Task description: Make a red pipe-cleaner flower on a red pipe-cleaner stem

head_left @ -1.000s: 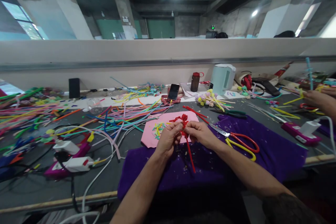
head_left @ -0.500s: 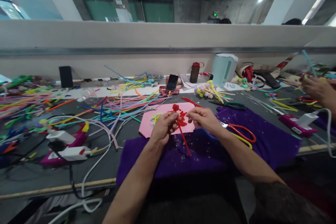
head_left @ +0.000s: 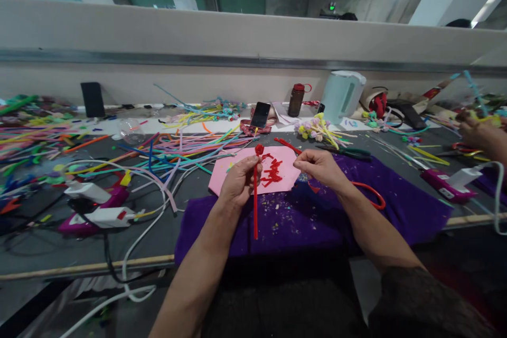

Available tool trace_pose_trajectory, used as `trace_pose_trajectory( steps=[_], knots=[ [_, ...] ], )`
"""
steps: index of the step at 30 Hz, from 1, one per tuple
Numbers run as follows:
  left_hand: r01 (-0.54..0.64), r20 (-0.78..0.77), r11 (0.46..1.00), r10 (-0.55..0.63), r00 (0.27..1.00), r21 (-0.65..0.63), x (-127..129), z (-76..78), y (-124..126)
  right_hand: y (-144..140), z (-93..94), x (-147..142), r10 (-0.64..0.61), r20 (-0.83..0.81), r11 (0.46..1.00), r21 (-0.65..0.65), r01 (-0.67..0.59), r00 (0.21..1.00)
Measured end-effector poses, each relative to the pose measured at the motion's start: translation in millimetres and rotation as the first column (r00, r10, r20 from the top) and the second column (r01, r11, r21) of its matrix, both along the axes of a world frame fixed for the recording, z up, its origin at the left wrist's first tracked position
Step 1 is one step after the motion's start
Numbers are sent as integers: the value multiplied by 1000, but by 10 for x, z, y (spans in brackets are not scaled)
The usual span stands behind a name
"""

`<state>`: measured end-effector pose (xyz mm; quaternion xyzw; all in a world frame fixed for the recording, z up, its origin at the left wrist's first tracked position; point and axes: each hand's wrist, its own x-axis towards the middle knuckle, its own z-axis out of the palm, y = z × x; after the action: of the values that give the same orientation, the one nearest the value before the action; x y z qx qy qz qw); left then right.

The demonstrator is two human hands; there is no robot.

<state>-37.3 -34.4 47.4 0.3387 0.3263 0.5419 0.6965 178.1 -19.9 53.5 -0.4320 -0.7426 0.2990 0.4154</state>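
Pinched in my left hand [head_left: 241,178] is a red pipe cleaner flower [head_left: 255,206], its small curled head above the fingertips and its straight stem hanging below. My right hand [head_left: 319,168] is closed in a pinch over the right edge of a pink sheet [head_left: 225,174]; anything between its fingertips is too small to make out. Several bent red pipe cleaner pieces [head_left: 272,170] lie on the sheet between my hands. Under my right forearm, red-handled scissors [head_left: 374,194] show only in part. A purple cloth [head_left: 245,232] covers the table edge below.
Coloured pipe cleaners [head_left: 190,148] spread across the left. White cables run beside plugged power strips [head_left: 85,222]. At the back stand a phone [head_left: 260,115], a brown bottle [head_left: 296,101] and a kettle [head_left: 343,97]. Another person's hand [head_left: 481,129] works at far right.
My hands have moved further apart. The red flower has shifted left with my left hand, and its slanted stem now hangs nearly upright. More of the red pieces on the sheet show.
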Motion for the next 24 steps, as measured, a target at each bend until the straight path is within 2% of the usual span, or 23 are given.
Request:
trace_pose_trajectory(
  steps=[4,7,9,14,16,18,24],
  knots=[
    [-25,14,1000,24,1000,12,-11,4,-1,48,-90,-45,4,212,995,93,-24,977],
    [-19,17,1000,19,1000,20,-8,3,-2,96,-140,-64,34,395,994,81,-72,918],
    [-13,10,1000,13,1000,27,-3,-6,1,127,-141,-72,36,535,994,65,-83,844],
    [-31,18,999,30,999,43,-23,-22,19,196,-37,-119,-35,815,989,110,-96,578],
    [-49,30,998,47,998,41,-42,-20,27,237,-5,-159,-40,873,991,98,-95,485],
    [-71,36,997,70,997,37,-61,-18,34,295,-3,-211,-23,903,993,71,-94,429],
    [-90,-9,994,91,996,63,-78,-42,43,553,-81,-372,-16,917,993,62,-102,400]
  ],
)
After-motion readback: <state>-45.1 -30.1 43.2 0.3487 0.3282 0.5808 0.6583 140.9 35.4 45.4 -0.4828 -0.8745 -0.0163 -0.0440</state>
